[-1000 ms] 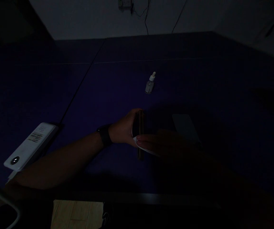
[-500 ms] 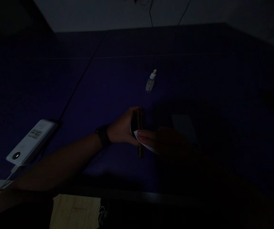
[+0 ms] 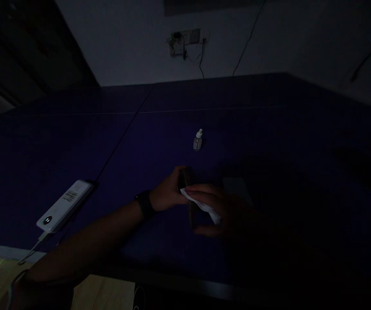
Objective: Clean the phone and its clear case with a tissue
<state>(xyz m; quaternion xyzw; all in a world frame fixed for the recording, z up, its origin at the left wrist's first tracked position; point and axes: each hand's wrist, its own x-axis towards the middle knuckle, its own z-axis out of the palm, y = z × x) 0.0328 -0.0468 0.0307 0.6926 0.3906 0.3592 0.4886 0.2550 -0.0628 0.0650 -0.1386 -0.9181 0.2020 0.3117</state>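
i saw a dropper bottle (image 3: 197, 141) ahead, a white power bank (image 3: 59, 211) leftward — the dark slab (image 3: 191, 212) sat clasped in my left grip (image 3: 168, 192), my right grip (image 3: 221, 201) pinching white cloth (image 3: 207, 208) against it.

The right hand (image 3: 219, 206), flat with fingers together a moment ago, has arched and spread its thumb to the lower end of the dark slab (image 3: 191, 215), baring more of the white cloth (image 3: 209, 209), while the camera's view has lifted (the wall sockets (image 3: 194, 36) now show fully).
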